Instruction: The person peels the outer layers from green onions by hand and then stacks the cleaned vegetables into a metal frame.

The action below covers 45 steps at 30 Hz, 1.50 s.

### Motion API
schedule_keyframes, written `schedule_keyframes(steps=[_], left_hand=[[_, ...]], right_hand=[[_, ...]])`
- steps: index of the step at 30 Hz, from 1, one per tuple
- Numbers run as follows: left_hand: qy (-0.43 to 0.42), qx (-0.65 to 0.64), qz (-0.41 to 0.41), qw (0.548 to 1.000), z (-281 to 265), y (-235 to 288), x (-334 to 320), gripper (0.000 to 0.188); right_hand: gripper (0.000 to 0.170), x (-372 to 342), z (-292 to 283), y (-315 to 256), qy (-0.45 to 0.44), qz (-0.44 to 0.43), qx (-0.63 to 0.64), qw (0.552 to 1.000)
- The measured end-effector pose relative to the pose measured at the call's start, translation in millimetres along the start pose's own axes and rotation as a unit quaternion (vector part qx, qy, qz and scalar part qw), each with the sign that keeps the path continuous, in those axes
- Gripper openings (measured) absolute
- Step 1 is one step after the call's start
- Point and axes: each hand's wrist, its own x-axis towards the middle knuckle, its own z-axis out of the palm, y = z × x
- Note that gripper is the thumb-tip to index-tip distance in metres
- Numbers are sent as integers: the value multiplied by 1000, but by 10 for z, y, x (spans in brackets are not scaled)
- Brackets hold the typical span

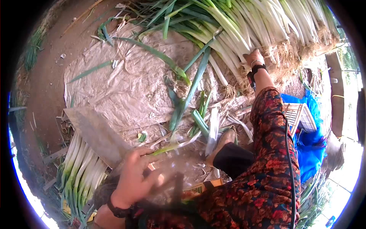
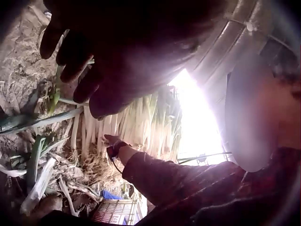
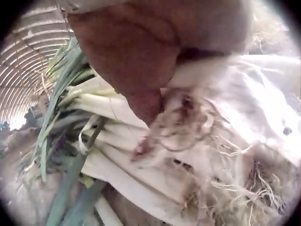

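Note:
A large pile of leeks (image 1: pixel 244 23) lies along the far side, white stalks and shaggy roots toward the right. My right hand (image 1: pixel 254 58) reaches into the near edge of the pile. In the right wrist view its fingers are curled round a white leek stalk (image 3: pixel 202 70) just above the roots (image 3: pixel 188 122). My left hand (image 1: pixel 133 179) is held low near my body, blurred, its fingers relaxed with nothing in them. The left wrist view shows those fingers (image 2: pixel 70 70) dark and loosely bent. A loose leaf strip (image 1: pixel 179 145) overlaps the fingertips in the head view.
Trimmed leeks (image 1: pixel 82 168) lie at the lower left beside a flat board (image 1: pixel 99 131). Loose green leaves (image 1: pixel 190 95) are strewn over a crumpled sheet (image 1: pixel 133 84). To the right are a plastic crate (image 1: pixel 299 116) and blue sheeting (image 1: pixel 310 152). A shoe (image 1: pixel 225 143) rests among scraps.

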Motion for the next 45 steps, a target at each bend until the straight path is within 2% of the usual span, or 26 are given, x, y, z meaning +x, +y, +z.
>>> schedule_keyframes(steps=[2, 5, 7, 8, 9, 11, 12, 13, 14, 16, 17, 20, 21, 23, 24, 25, 26, 27, 28, 29, 30, 34, 39, 42, 44, 45], left_hand=[[-15, 4, -14, 1000, -45, -35, 27, 30], [-4, -14, 0, 1000, -34, -105, -33, 31], [42, 12, 52, 998, -28, -106, -71, 31], [67, 29, 79, 994, -37, -111, -99, 31], [93, 24, 98, 991, -22, -144, -131, 29], [132, 16, 120, 984, -39, -149, -196, 26], [143, 11, 120, 982, -58, -134, -240, 25], [132, 0, 99, 986, -68, -189, -294, 25], [120, -11, 79, 990, -57, -266, -338, 25], [92, -95, 13, 991, 0, -383, -353, 26], [76, -161, -25, 984, 13, -423, -362, 29], [23, -322, -129, 938, 176, -647, -356, 43], [3, -352, -159, 923, 285, -797, -265, 48], [1, -397, -188, 898, 402, -629, -490, 62], [26, -411, -183, 893, 399, -352, -661, 70], [8, -455, -133, 881, 595, -516, -475, 56], [-18, -453, -124, 883, 581, -462, -536, 56], [16, -483, -136, 865, 630, -440, -498, 53], [50, -513, -149, 844, 709, -459, -417, 50], [138, -584, -69, 797, 738, -493, -361, 40], [152, -636, -22, 756, 619, -475, -452, 37], [192, -753, 61, 627, 43, -361, -752, 35], [203, -767, 145, 590, -266, -416, -1098, 34], [172, -766, 157, 599, -288, -435, -1312, 33], [136, -745, 205, 620, -248, -459, -1399, 38], [124, -747, 216, 617, -223, -420, -1452, 34]], right_hand=[[51, -93, 102, -124, -31, 22, 67, 997], [49, -479, 183, -406, -39, -103, 138, 984], [51, -1046, 65, -711, -113, -91, 198, 969], [46, -1222, 483, -701, -59, -171, 266, 947], [40, -1697, 497, -748, -110, -227, 141, 957], [29, -2652, 536, -844, -175, -371, -89, 908], [29, -2790, 1545, -596, -133, -448, -17, 884], [29, -3365, 1333, -548, -234, -387, 173, 875], [26, -3878, 1105, -541, -358, -281, 319, 831], [21, -4695, 607, -560, -533, 17, 522, 666], [20, -5002, 93, -579, -490, 79, 557, 666], [18, -5114, 177, -505, -461, -39, 490, 739], [18, -5088, 281, -489, -460, -54, 508, 727], [18, -5375, -433, -422, -463, -83, 486, 736], [18, -5455, -630, -377, -463, -115, 472, 742], [20, -5570, -833, -308, -456, -144, 459, 749], [24, -5762, -1071, -228, -423, -173, 449, 768], [28, -5831, -958, -106, -339, -262, 379, 820], [33, -5890, -843, -5, -247, -345, 302, 854], [38, -6056, -1057, 34, -241, -337, 279, 866], [43, -6214, -1275, 69, -234, -330, 255, 878], [54, -6399, -1281, 159, -164, -373, 281, 869], [52, -6456, -1158, 158, -216, -423, 337, 813], [49, -6128, -1289, -72, -400, -371, 320, 775], [47, -5925, -1413, -357, -216, -509, 324, 768], [46, -5841, -1495, -564, -143, -496, 331, 790]])
